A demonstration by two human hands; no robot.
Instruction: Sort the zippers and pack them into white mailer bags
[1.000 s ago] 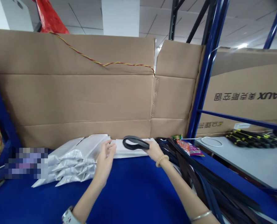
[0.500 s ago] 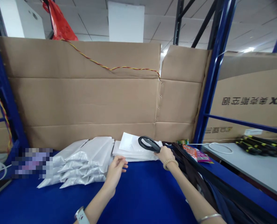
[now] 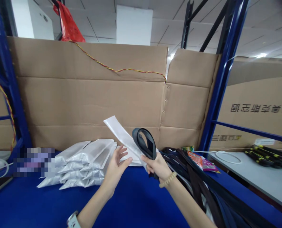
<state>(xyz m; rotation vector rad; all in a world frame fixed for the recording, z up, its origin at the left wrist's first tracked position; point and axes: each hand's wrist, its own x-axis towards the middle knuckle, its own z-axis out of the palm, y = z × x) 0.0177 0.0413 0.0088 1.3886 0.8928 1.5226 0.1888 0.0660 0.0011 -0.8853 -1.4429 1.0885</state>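
Stacked white packets [image 3: 84, 164] lie at left on the blue surface [image 3: 136, 202]; our left hand [image 3: 117, 164], its grip apart, hovers near a white bag [image 3: 123, 135] and looped dark strap [image 3: 149, 148] that we hold up, clamped in the grip of our right hand [image 3: 160, 166], beside heaped dark straps [image 3: 190, 174].

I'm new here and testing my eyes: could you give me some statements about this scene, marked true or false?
1. The right hand holds a looped dark strip and a white packet. True.
2. The left hand grips the same strip. False: the left hand is open, apart from it.
3. The stack of white bags lies left of the dark strip pile. True.
4. The red bag lies on the blue table. False: the red bag is up at the cardboard panel's top edge.
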